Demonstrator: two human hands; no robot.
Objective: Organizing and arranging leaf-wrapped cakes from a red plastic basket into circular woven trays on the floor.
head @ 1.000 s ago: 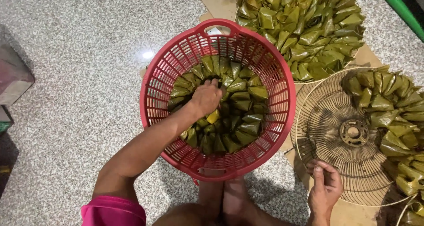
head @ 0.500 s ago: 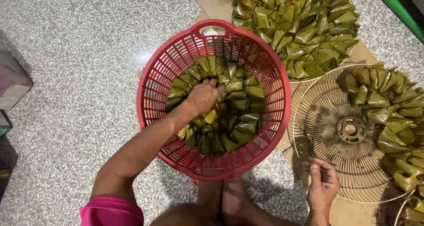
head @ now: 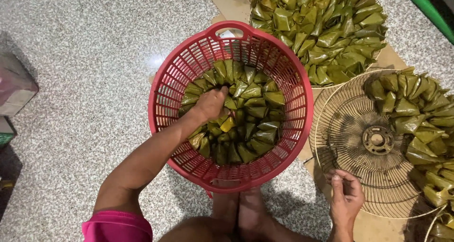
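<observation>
A round red plastic basket stands on the speckled floor, with several green leaf-wrapped parcels layered inside it. My left hand reaches down into the basket, fingers closed on a parcel among the others. My right hand rests on the near rim of a round wire fan guard lying flat to the right, its fingers curled on the wire. More parcels lie on the guard's right half.
A big heap of leaf parcels sits on another round tray behind the basket, over brown cardboard. My feet are just in front of the basket. A box stands at the left edge.
My left hand has shifted slightly inside the basket, staying on the parcels. My right hand has stayed at the wire guard's rim.
</observation>
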